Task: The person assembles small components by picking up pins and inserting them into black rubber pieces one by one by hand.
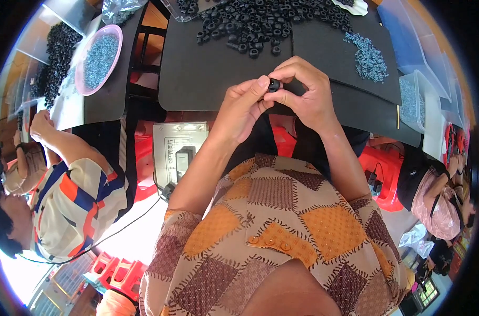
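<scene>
Between my fingertips, over the near part of the dark table (197, 79), is a small black rounded part (274, 85) that looks like the ones in the pile. My left hand (242, 105) pinches it from the left with thumb and fingers. From the other side my right hand (309, 94) closes on it with thumb and forefinger. Whether a second small piece sits in the grip is hidden by the fingers. Beyond my hands spreads a heap of black ring-shaped parts (250, 23). To its right lies a scatter of tiny clear-blue pieces (370, 60).
A pink bowl (78, 79) of blue pieces stands left, near a co-worker in a patterned shirt (73, 203). At right is a clear plastic tub (422, 118). Another person in pink (434, 205) sits beyond it. A boxy case (171, 131) is below the table, beside my left forearm.
</scene>
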A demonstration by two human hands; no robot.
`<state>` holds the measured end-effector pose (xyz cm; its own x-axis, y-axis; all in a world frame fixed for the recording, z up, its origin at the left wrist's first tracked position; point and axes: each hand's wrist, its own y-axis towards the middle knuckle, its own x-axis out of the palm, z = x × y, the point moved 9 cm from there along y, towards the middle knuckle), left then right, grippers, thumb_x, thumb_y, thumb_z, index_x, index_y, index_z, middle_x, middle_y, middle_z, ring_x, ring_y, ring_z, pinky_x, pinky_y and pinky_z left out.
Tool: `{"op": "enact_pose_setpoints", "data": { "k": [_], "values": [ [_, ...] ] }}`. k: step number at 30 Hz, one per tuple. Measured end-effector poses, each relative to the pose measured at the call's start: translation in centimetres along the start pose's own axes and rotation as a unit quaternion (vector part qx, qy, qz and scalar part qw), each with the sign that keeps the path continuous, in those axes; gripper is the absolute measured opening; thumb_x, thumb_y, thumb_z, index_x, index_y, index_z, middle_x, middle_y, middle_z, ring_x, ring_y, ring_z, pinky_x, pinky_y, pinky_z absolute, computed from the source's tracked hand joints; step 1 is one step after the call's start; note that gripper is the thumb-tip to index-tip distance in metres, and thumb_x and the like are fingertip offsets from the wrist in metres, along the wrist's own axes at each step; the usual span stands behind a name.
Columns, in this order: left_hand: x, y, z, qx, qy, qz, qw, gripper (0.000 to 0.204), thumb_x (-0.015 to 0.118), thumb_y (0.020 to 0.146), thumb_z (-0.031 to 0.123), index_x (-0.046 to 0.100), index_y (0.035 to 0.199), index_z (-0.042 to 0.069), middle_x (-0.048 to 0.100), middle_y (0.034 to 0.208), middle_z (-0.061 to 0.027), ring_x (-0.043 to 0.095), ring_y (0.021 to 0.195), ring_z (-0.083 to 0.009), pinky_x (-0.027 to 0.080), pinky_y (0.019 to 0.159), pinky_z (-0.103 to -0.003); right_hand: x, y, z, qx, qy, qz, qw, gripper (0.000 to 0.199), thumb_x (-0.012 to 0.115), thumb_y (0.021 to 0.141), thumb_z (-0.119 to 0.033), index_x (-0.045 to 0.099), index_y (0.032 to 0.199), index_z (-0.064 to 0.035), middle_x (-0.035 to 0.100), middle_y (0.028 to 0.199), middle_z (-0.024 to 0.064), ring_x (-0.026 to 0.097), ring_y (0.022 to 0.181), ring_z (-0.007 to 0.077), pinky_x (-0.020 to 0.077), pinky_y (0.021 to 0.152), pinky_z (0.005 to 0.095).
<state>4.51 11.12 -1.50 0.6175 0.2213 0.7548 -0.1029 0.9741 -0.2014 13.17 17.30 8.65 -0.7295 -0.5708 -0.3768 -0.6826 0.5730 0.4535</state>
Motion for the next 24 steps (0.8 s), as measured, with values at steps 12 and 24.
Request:
{"op": "enact_pose_setpoints", "data": {
  "k": [12, 24],
  "values": [
    [1.8, 0.3, -0.1, 0.01, 0.099, -0.056, 0.993, 0.027, 0.059, 0.101, 0.019, 0.067, 0.113, -0.003, 0.068, 0.105, -0.0076, 0.063, 0.092, -0.0114, 0.052, 0.084, -0.026, -2.8, -0.8, 1.1, 0.109, -0.001, -0.094, 0.99, 0.025, 0.077, 0.077, -0.005, 0.065, 0.098, -0.0024, 0.066, 0.092, 0.0062, 0.063, 0.082, 0.0156, 0.0505, 0.074, 0.0291],
    [0.9, 1.2, -0.1, -0.003, 0.091, -0.073, 0.993, 0.033, 0.057, 0.101, 0.015, 0.058, 0.131, 0.002, 0.067, 0.116, -0.0122, 0.063, 0.094, -0.0126, 0.053, 0.085, -0.026, -35.7, 2.0, 0.2, -0.015, -0.585, 0.327, 0.742, 0.066, 0.075, 0.078, -0.016, 0.05, 0.138, -0.0097, 0.056, 0.126, 0.0177, 0.051, 0.12, 0.0316, 0.0405, 0.104, 0.038]
  ]
}}
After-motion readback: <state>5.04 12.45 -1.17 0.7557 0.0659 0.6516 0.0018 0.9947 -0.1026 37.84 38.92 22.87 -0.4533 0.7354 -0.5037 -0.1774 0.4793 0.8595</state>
